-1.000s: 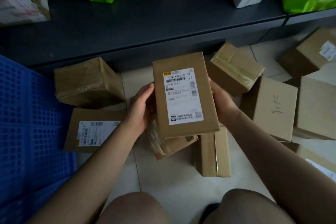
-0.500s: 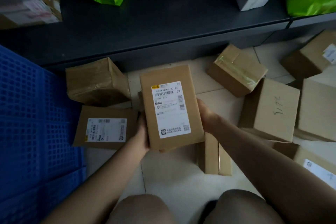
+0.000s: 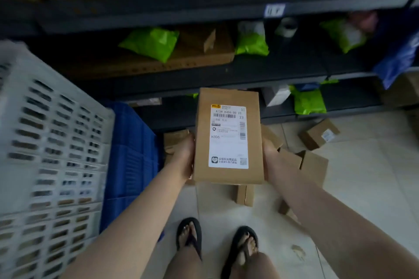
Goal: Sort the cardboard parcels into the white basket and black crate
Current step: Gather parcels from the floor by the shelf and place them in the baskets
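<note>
A: Saw what in the middle?

B: Saw a cardboard parcel [image 3: 227, 136] up in the air, flat side up, with a white label [image 3: 229, 154] and "H306" on it.

A: Held how?

B: Held by both hands. Left hand [image 3: 183, 158] pressed on its left edge, right hand [image 3: 269, 156] pressed on its right edge, both closed around it, fingers tucked behind and hidden.

A: And left of the parcel?

B: Found a white basket [image 3: 52, 154] far to its left, big and full of slots, blurry. Found a blue crate [image 3: 133, 161] between that basket and the parcel.

A: Behind the parcel?

B: Looked at a dark shelf rack [image 3: 226, 75] past its top edge, with green bags [image 3: 152, 43] and flat brown card on it.

A: Under it?

B: Spotted more brown boxes on the pale floor [image 3: 362, 176]. One small box [image 3: 244, 195] sat just below the parcel, one [image 3: 174, 140] peeked out behind the left hand, a few [image 3: 313, 165] lay just to the parcel's right, and one with a sticker [image 3: 318, 135] lay farther right. Spotted two feet in black sandals [image 3: 189, 233] below the parcel too, near the bottom.
</note>
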`<action>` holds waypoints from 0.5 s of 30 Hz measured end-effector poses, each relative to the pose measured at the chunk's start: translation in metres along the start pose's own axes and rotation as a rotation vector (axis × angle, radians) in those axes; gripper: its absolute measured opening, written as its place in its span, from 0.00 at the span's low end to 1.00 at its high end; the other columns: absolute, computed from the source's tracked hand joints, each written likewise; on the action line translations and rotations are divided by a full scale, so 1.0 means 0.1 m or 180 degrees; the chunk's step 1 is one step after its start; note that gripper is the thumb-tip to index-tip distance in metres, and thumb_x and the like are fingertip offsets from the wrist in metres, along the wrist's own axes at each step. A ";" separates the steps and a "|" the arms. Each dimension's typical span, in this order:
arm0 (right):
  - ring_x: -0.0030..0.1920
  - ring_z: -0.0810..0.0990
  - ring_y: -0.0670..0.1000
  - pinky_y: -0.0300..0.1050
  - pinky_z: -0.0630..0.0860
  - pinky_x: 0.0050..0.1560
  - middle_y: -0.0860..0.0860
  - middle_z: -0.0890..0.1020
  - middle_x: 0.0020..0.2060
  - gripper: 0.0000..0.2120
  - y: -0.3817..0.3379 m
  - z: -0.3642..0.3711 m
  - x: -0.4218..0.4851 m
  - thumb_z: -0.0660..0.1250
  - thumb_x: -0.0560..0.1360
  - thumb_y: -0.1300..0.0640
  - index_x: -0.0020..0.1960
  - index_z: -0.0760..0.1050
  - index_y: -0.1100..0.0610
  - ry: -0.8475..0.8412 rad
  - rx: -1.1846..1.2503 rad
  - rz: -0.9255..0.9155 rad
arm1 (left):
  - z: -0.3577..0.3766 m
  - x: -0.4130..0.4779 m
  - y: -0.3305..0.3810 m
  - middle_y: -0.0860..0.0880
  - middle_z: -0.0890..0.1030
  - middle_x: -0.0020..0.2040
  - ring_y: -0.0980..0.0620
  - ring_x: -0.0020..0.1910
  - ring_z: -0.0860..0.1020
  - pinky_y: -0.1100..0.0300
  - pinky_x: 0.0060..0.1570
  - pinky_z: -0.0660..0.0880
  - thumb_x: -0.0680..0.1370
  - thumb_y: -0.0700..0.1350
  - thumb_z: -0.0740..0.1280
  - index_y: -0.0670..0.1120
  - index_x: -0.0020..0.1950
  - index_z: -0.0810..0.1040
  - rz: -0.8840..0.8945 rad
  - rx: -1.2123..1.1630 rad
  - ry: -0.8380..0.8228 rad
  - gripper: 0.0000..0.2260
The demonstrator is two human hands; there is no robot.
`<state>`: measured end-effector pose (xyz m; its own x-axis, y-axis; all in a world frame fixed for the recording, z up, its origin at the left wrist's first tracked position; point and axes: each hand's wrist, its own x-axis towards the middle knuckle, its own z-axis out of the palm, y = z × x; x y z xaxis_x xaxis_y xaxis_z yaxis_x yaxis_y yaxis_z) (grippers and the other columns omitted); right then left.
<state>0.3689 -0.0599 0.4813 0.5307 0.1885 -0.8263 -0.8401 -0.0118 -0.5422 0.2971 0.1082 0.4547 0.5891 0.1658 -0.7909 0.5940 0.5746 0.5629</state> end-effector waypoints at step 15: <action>0.23 0.81 0.50 0.39 0.76 0.21 0.51 0.82 0.25 0.15 -0.71 1.18 -3.02 0.55 0.82 0.54 0.42 0.75 0.57 -0.0874 -0.0741 -0.1057 | -0.34 -3.42 1.14 0.48 0.76 0.39 0.51 0.35 0.75 0.57 0.36 0.74 0.81 0.44 0.57 0.46 0.41 0.72 0.1468 0.0002 0.0493 0.10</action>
<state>0.2554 -0.0003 0.7874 0.6903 0.4708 -0.5494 -0.5665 -0.1206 -0.8152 0.1441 0.1441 0.7811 0.7025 0.5204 -0.4854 0.2907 0.4127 0.8633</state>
